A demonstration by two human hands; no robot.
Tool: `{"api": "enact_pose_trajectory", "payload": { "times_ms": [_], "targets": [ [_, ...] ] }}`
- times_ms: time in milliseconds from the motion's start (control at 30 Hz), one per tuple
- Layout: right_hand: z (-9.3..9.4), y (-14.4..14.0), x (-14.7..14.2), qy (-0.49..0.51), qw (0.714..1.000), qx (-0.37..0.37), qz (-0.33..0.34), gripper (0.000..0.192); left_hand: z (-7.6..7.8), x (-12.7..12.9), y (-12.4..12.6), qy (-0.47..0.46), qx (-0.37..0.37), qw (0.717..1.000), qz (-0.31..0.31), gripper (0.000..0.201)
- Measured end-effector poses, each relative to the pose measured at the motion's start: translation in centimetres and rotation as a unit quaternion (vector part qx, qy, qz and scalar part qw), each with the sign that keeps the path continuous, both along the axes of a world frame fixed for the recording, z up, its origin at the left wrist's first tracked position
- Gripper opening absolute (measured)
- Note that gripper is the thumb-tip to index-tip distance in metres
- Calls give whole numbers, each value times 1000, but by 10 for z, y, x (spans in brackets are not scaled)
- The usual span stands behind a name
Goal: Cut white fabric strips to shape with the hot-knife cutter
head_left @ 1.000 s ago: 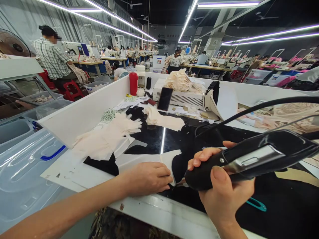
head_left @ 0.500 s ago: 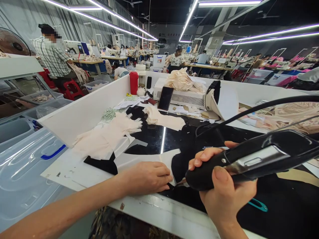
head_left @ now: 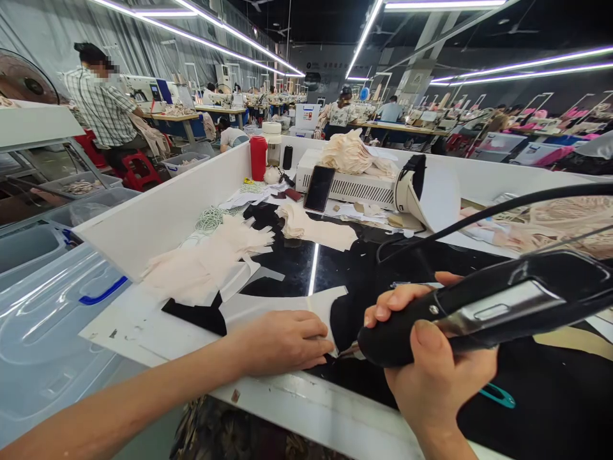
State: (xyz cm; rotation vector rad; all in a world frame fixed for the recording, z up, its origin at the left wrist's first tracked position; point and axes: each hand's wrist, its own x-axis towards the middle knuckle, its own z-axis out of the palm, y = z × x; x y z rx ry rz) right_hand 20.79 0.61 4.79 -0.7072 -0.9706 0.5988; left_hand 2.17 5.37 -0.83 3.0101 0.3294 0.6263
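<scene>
My right hand [head_left: 438, 358] is wrapped around a black corded electric hand tool [head_left: 479, 313] with a silver panel on its side. The tool's narrow metal tip [head_left: 353, 350] is at the corner of a white fabric piece [head_left: 316, 305]. My left hand [head_left: 287, 342] presses down on that piece beside the tip, its fingers bent and close together; their undersides are hidden. A black work surface [head_left: 292, 271] lies under the piece. Behind my left hand is a loose pile of pale pink fabric pieces [head_left: 205, 259], and further back sits a smaller pale stack [head_left: 316, 228].
A phone [head_left: 320, 188] leans against a white vented box [head_left: 352, 182] topped with fabric. A red container [head_left: 258, 158] stands by the bench's back wall. The tool's cable [head_left: 502, 201] arches across the right. A teal tool [head_left: 498, 395] lies near my right wrist. People sit at sewing machines beyond.
The hands and the tool have barely moved. My right hand and the tool sit very slightly further right, while my left hand still rests on the white piece.
</scene>
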Motion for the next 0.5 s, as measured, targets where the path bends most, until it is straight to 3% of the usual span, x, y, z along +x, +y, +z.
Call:
{"api": "enact_pose_trajectory", "payload": {
  "times_ms": [500],
  "targets": [
    [7, 7, -3, 26, 999, 7, -26, 47, -3, -2, -1, -23, -13, 1000, 1, 19]
  ]
}}
